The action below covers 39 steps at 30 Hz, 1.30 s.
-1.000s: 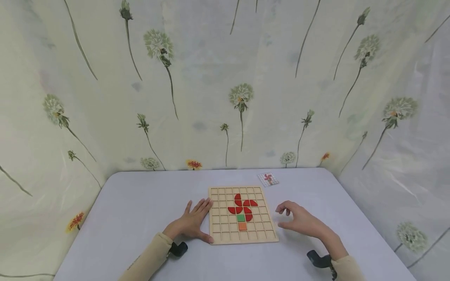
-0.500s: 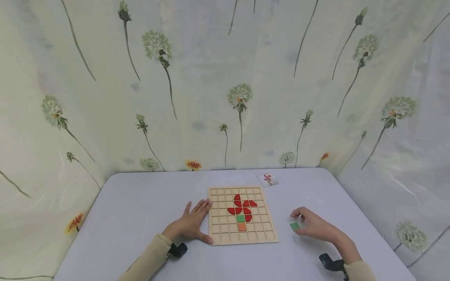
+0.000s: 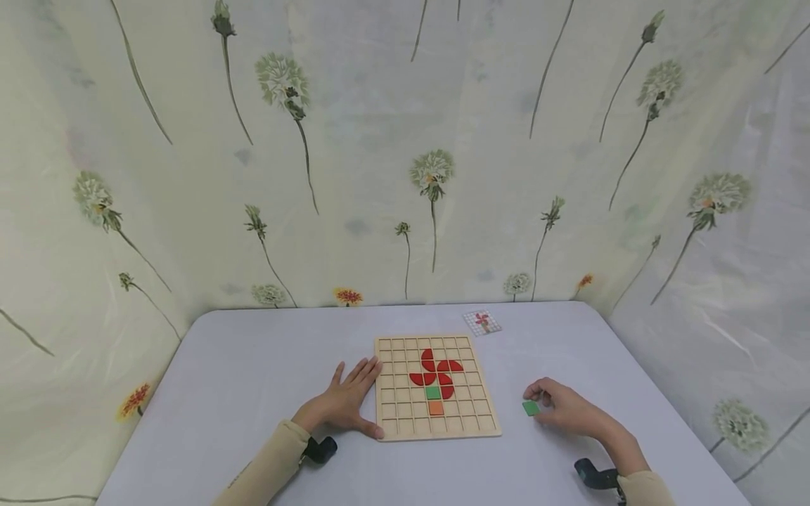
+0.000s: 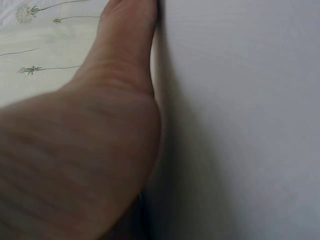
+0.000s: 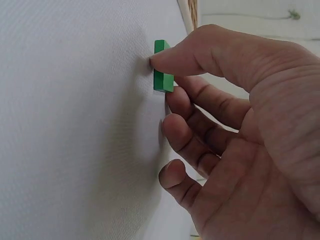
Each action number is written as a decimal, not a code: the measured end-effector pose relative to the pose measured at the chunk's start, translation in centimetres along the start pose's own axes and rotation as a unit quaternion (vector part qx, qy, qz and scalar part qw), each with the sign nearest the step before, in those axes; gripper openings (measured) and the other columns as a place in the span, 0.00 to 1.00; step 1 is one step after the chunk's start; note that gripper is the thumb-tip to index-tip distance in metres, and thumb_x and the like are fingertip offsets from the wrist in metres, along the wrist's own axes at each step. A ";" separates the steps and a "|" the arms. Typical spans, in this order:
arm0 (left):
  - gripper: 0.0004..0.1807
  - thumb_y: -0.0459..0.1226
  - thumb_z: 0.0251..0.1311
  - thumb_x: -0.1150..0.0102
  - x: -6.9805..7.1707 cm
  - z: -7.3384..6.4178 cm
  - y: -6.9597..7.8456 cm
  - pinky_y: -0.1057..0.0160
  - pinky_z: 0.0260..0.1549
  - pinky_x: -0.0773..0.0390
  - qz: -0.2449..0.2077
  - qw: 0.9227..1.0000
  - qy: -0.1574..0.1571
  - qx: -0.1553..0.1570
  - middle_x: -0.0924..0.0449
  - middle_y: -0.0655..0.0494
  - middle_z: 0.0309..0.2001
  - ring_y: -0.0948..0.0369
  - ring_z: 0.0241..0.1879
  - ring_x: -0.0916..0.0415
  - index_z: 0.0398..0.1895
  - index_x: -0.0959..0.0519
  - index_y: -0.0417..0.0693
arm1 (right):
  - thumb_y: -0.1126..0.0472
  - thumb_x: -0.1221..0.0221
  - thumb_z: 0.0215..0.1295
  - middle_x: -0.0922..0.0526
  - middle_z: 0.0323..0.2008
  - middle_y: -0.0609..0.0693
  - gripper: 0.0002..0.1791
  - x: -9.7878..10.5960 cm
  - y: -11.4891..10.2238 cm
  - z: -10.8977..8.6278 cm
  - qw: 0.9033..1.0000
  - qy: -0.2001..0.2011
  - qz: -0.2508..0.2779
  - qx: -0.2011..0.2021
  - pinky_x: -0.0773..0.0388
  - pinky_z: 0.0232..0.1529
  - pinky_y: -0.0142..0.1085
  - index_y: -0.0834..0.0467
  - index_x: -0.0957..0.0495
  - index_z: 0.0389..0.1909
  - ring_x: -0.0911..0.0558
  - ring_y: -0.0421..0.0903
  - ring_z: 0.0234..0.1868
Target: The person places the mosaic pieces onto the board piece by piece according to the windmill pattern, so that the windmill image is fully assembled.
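My right hand (image 3: 565, 407) is low over the table to the right of the wooden grid board (image 3: 392, 425). Between its thumb and index finger it pinches a green square tile (image 5: 164, 82), held close to the tabletop; the other fingers are bent. On the board's left edge rests my left hand (image 3: 344, 400), fingers and thumb spread. Red curved pieces (image 3: 428, 360) form a pinwheel in the board's cells. Below them lie another green square tile (image 3: 433, 393) and an orange square tile (image 3: 436, 407). The left wrist view shows mostly the hand (image 4: 100, 125) beside the tabletop.
A small picture card (image 3: 482, 322) with a printed pinwheel on a grid lies behind the board's right corner. The white table (image 3: 272, 358) backs onto a hanging floral cloth (image 3: 367, 176), which also closes off both sides.
My right hand has moved away from the board to the right, and its spread thumb and fingers have closed on the green tile. The left hand has stayed on the board.
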<state>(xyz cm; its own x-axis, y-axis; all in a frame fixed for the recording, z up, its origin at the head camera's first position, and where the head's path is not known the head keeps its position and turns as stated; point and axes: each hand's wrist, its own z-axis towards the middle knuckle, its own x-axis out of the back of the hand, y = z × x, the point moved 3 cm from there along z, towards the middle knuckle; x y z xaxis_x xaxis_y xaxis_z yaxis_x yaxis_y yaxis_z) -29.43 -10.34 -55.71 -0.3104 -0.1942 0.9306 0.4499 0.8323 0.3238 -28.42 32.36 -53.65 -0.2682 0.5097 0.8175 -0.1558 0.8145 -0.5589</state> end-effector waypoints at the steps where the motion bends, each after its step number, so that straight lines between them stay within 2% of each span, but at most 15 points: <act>1: 0.72 0.74 0.35 0.38 0.0 0.0 0.0 0.37 0.71 0.70 0.000 1.000 0.000 0.001 0.66 0.53 0.79 0.52 0.78 0.69 0.78 0.60 0.49 | 0.68 0.34 0.47 0.21 0.40 0.46 0.21 0.0 0.0 0.0 1.000 -0.001 0.000 0.004 0.26 0.39 0.35 0.59 0.24 0.45 0.28 0.43 0.40; 11: 0.72 0.74 0.36 0.38 -0.3 0.1 -0.2 0.37 0.71 0.71 -0.002 1.000 0.002 -0.003 0.66 0.52 0.79 0.52 0.78 0.69 0.78 0.60 0.48 | 0.65 0.34 0.46 0.22 0.36 0.46 0.18 -0.2 -0.2 0.1 1.000 0.011 -0.002 -0.025 0.26 0.39 0.36 0.57 0.23 0.41 0.28 0.43 0.38; 26: 0.72 0.74 0.36 0.39 -0.2 0.0 -0.2 0.37 0.71 0.70 0.002 1.000 0.001 -0.004 0.66 0.53 0.79 0.53 0.78 0.68 0.78 0.61 0.49 | 0.63 0.32 0.46 0.23 0.32 0.45 0.16 -0.6 0.5 0.5 0.999 0.022 0.012 -0.025 0.28 0.33 0.31 0.55 0.22 0.39 0.29 0.43 0.35; 32: 0.72 0.74 0.36 0.39 -0.1 -0.1 -0.1 0.38 0.71 0.71 0.006 1.000 -0.004 -0.003 0.68 0.54 0.79 0.54 0.78 0.70 0.78 0.62 0.50 | 0.59 0.31 0.48 0.21 0.33 0.43 0.15 -0.7 -0.9 0.8 1.000 0.029 -0.001 -0.001 0.27 0.35 0.31 0.53 0.21 0.38 0.27 0.41 0.35; 36: 0.72 0.74 0.36 0.39 0.0 -0.1 -0.1 0.38 0.71 0.71 0.007 1.000 -0.005 -0.002 0.68 0.54 0.79 0.54 0.78 0.70 0.78 0.62 0.50 | 0.57 0.31 0.51 0.21 0.34 0.41 0.13 -0.9 -2.5 1.4 0.999 0.033 0.000 0.019 0.28 0.35 0.31 0.51 0.22 0.38 0.27 0.41 0.36; 39: 0.72 0.74 0.36 0.39 -0.1 0.0 -0.2 0.38 0.71 0.70 0.007 1.000 -0.004 -0.001 0.67 0.54 0.79 0.53 0.78 0.69 0.78 0.62 0.50 | 0.56 0.32 0.53 0.20 0.36 0.41 0.13 -1.2 -4.1 1.7 0.999 0.021 0.009 0.046 0.28 0.35 0.30 0.51 0.22 0.39 0.27 0.41 0.37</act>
<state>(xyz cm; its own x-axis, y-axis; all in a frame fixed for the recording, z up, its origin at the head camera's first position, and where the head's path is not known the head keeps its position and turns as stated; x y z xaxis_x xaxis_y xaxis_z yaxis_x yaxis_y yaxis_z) -29.51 -10.48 -55.82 -0.3111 -0.1781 0.9335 0.4565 0.8336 0.3111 -29.09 27.89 -52.59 -0.2312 0.5363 0.8117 -0.2392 0.7774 -0.5817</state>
